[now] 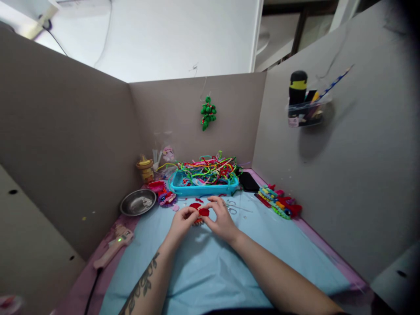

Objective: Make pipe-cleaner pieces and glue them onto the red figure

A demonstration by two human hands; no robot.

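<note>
Between my two hands, above the light blue cloth (210, 258), is a small fuzzy red craft piece (204, 212) with rounded red parts and some orange along its lower edge. My left hand (185, 218) pinches it from the left, thumb and forefinger pressed together. On the other side my right hand (220, 216) grips the red part between thumb and fingers. The fingers cover some of the piece, so its full shape is hidden. Just right of my right hand lie scissors (232, 208) on the cloth.
A blue tray (203, 190) heaped with colourful pipe cleaners stands at the back. To the left are a metal bowl (126, 205) and a pink glue gun (113, 251). A black phone (248, 181) and fuzzy colourful pieces (278, 201) lie right. Grey panels enclose three sides.
</note>
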